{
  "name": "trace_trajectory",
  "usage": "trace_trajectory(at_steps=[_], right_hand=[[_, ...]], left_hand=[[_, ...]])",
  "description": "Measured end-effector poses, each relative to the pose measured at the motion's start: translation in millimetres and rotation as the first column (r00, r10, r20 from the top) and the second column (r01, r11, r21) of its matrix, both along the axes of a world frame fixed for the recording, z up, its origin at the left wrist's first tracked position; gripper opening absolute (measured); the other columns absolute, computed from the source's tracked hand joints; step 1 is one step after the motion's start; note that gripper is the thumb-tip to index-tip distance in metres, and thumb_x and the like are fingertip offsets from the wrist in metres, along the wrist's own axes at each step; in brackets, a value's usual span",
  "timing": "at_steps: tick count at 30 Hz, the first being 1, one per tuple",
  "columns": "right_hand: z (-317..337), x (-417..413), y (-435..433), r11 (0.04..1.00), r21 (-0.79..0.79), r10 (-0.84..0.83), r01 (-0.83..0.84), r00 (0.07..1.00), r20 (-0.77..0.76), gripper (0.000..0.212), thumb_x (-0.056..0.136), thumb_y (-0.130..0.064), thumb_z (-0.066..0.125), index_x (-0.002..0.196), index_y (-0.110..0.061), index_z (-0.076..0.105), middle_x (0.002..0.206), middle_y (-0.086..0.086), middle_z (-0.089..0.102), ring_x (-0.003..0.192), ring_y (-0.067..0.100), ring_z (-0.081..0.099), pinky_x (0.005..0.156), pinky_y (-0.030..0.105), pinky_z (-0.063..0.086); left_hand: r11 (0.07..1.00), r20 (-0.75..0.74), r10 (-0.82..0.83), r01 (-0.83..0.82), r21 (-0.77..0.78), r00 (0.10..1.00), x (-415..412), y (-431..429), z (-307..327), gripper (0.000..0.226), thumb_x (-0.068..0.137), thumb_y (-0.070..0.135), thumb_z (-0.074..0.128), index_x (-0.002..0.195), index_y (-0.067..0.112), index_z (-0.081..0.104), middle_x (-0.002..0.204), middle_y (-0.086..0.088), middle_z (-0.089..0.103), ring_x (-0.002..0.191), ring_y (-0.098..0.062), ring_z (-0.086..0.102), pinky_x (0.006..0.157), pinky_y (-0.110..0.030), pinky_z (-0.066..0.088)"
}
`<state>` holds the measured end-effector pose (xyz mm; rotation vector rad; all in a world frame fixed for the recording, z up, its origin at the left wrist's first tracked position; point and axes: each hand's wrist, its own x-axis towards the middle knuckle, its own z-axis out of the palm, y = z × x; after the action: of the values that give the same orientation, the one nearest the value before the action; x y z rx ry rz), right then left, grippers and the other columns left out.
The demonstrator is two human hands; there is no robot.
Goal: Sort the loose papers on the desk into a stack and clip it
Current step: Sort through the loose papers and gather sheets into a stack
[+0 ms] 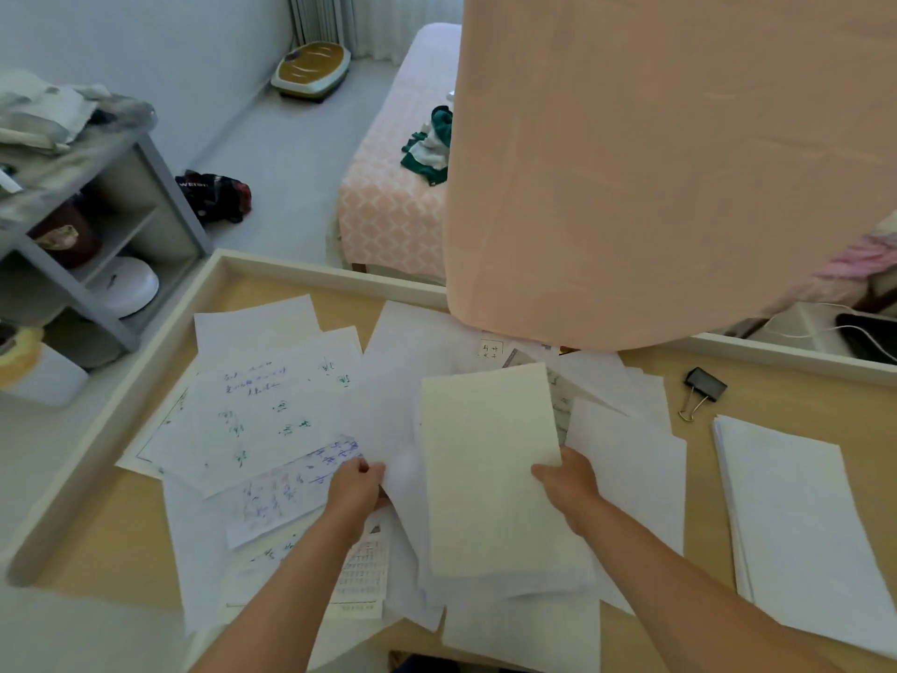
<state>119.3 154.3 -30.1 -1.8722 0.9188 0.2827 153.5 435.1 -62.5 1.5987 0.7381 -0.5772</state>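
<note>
- A peach curtain [670, 157] hangs over the far right.
- A bed [388, 206] in a pink patterned cover carries green-and-white cloth [429, 145].
- A grey shelf unit [121, 211] stands at left.
- A dark bag [213, 196] lies on the floor.

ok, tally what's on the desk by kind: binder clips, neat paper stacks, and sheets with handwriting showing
Binder clips: 1, black binder clip
Neat paper stacks: 1, white stack at the right
Sheets with handwriting showing: 2, green-ink sheet and blue-ink sheet
Total: 4
</note>
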Motion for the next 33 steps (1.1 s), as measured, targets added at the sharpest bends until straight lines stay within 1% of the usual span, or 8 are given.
trace_trajectory(at_steps=[4, 8, 11, 15, 19, 25, 28, 33], right_hand=[[6, -1, -20, 1.0, 0.027, -0.003, 0.004, 1.0, -0.011, 0.023, 0.091, -0.01, 0.065, 0.113, -0.012, 0.061, 0.103, 0.003, 0.061, 0.089, 0.02, 0.058, 0.078, 0.027, 0.046], [1, -3, -4, 0.995, 0.089, 0.045, -0.042, 0.998, -0.034, 0.026, 0.088, -0.006, 0.068, 0.114, -0.011, 0.065, 0.104, 0.004, 0.067, 0.088, 0.019, 0.064, 0.069, 0.026, 0.051], [-1, -6, 17, 0.99, 0.099, 0.099, -0.095, 0.995, -0.028, 0.028, 0.086, -0.001, 0.066, 0.11, -0.015, 0.064, 0.097, -0.001, 0.065, 0.084, 0.015, 0.063, 0.065, 0.022, 0.05], [-1, -9, 31, 0.973, 0.1, 0.211, -0.209, 0.978, -0.006, 0.024, 0.084, 0.0, 0.066, 0.1, -0.018, 0.066, 0.099, 0.002, 0.07, 0.081, 0.011, 0.065, 0.066, 0.022, 0.054], [15, -12, 17, 0.978, 0.15, 0.131, -0.144, 0.987, 0.091, 0.03, 0.083, 0.0, 0.066, 0.1, -0.024, 0.065, 0.102, 0.0, 0.071, 0.085, 0.011, 0.067, 0.072, 0.026, 0.055], [30, -20, -55, 0.887, 0.454, 0.009, -0.079, 0.988, 0.154, 0.066, 0.08, -0.014, 0.079, 0.131, -0.034, 0.043, 0.124, -0.007, 0.063, 0.11, 0.014, 0.064, 0.087, 0.033, 0.054], [36, -28, -90, 0.818, 0.561, 0.059, -0.128, 0.988, 0.139, 0.051, 0.082, -0.013, 0.077, 0.128, -0.022, 0.056, 0.119, 0.001, 0.07, 0.107, 0.022, 0.069, 0.096, 0.045, 0.054], [24, -48, -144, 0.893, 0.447, -0.091, 0.048, 0.993, 0.074, 0.039, 0.08, -0.008, 0.079, 0.116, -0.009, 0.066, 0.105, 0.003, 0.074, 0.094, 0.023, 0.072, 0.079, 0.035, 0.058]], left_hand=[[0.984, 0.013, -0.177, 0.177, 0.017, 0.984, 2, 0, 8, 0.041, 0.08, -0.009, 0.042, 0.113, 0.009, 0.056, 0.101, -0.017, 0.068, 0.086, -0.034, 0.068, 0.064, -0.043, 0.061], [0.975, -0.053, -0.22, 0.22, -0.002, 0.974, -3, -9, 18, 0.042, 0.088, -0.001, 0.034, 0.126, 0.014, 0.042, 0.108, -0.02, 0.06, 0.078, -0.029, 0.06, 0.062, -0.037, 0.054], [0.981, -0.032, -0.189, 0.187, -0.056, 0.982, -6, -11, 15, 0.041, 0.096, 0.017, 0.046, 0.136, 0.014, 0.04, 0.12, -0.014, 0.06, 0.09, -0.027, 0.064, 0.068, -0.035, 0.056], [0.972, 0.059, -0.229, 0.231, -0.041, 0.972, -8, -17, 18, 0.036, 0.086, 0.026, 0.072, 0.118, 0.02, 0.056, 0.111, -0.001, 0.067, 0.096, -0.022, 0.066, 0.081, -0.042, 0.057], [0.972, 0.072, -0.212, 0.218, -0.085, 0.975, -1, -28, 31, 0.038, 0.083, 0.01, 0.074, 0.118, 0.01, 0.059, 0.112, -0.01, 0.069, 0.094, -0.024, 0.067, 0.078, -0.035, 0.053], [0.882, 0.113, -0.338, 0.357, -0.309, 0.934, 22, -67, 73, 0.025, 0.087, 0.004, 0.066, 0.112, 0.002, 0.066, 0.108, -0.017, 0.072, 0.098, -0.032, 0.07, 0.083, -0.042, 0.056], [0.853, 0.127, -0.341, 0.363, -0.375, 0.931, 28, -104, 76, 0.034, 0.085, 0.007, 0.068, 0.118, 0.004, 0.063, 0.114, -0.017, 0.07, 0.105, -0.035, 0.067, 0.092, -0.048, 0.054], [0.884, 0.198, -0.392, 0.427, -0.189, 0.898, 15, -182, 62, 0.056, 0.079, 0.02, 0.077, 0.129, 0.007, 0.056, 0.113, -0.012, 0.069, 0.102, -0.029, 0.068, 0.092, -0.044, 0.055]])
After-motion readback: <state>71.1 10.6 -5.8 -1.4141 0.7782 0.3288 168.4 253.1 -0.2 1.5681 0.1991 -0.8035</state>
